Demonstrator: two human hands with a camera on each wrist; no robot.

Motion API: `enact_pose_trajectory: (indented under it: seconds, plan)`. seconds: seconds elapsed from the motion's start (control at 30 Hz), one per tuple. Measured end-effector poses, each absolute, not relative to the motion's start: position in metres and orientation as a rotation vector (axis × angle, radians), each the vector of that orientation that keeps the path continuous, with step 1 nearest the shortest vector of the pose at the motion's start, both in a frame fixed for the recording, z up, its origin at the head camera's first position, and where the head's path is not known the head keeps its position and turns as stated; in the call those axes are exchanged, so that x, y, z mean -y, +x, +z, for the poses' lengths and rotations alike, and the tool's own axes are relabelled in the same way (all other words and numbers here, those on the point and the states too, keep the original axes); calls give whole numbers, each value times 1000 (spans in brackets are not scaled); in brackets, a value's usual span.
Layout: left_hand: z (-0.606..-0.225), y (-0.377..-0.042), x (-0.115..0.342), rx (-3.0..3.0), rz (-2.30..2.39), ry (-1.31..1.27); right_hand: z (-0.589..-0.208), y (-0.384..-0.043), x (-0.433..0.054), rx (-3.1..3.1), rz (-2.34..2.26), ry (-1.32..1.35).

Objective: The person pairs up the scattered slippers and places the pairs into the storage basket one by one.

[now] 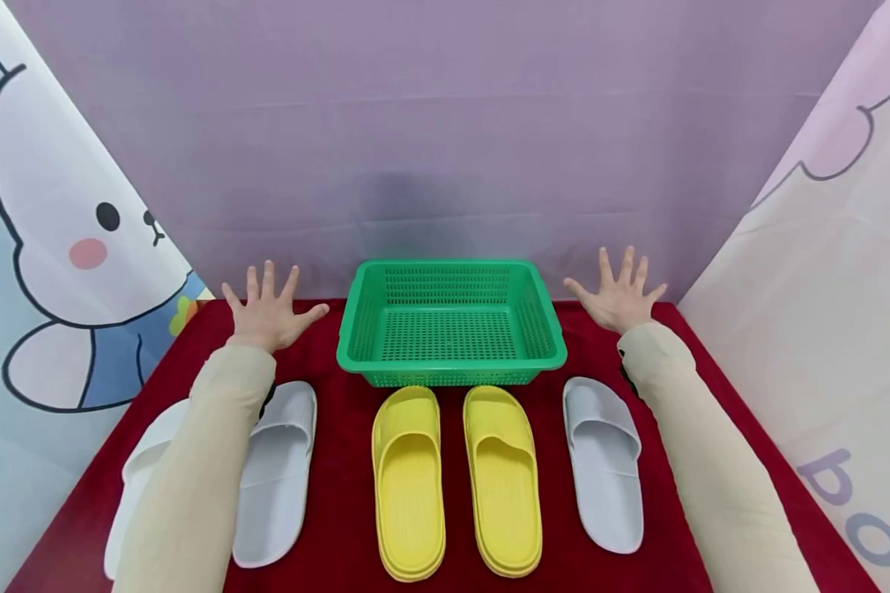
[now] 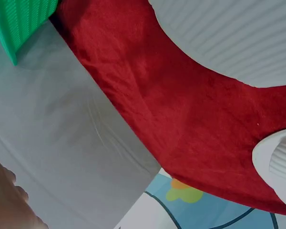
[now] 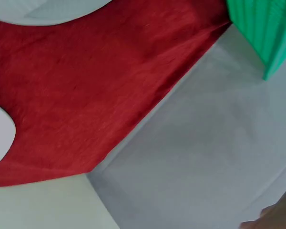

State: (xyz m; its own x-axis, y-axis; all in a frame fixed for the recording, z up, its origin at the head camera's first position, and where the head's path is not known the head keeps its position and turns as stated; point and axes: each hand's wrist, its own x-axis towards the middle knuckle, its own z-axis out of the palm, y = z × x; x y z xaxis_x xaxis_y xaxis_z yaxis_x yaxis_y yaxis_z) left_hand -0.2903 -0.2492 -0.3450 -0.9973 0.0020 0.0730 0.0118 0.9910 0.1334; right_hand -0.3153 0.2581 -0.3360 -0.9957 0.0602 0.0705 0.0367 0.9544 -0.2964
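Note:
My left hand (image 1: pixel 265 317), fingers spread, is held out left of a green plastic basket (image 1: pixel 347 329) and holds nothing. On the basket's other side my right hand (image 1: pixel 619 298) is spread the same way, also holding nothing. Two yellow slippers (image 1: pixel 411 511) lie side by side in front of the basket. A grey slipper (image 1: pixel 274 486) lies left of them, and another grey slipper (image 1: pixel 606 486) lies to their right. Partly hidden by my left forearm is a white slipper (image 1: pixel 137 461). The right wrist view shows part of a white object (image 3: pixel 0 136) at its left edge.
A dark red cloth (image 1: pixel 341 494) covers the table. Behind it hangs a plain purple-grey curtain (image 1: pixel 445 123). Printed sheets stand at both sides, the left one with a cartoon animal (image 1: pixel 67 206), the right one with lettering (image 1: pixel 875 539).

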Motion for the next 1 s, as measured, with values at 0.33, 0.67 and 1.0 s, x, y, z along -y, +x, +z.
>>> enact_pose_trajectory:
  seconds: [0.33, 0.67, 1.0]
  plan:
    - [-330, -279, 251, 3061, -346, 93, -328, -303, -255, 3057, 549, -37]
    - [-306, -251, 243, 2988, -226, -200, -325, -276, -251, 3052, 456, 111]
    - [-294, -223, 221, 2887, -182, -401, -328, -247, -234, 2889, 567, 267]
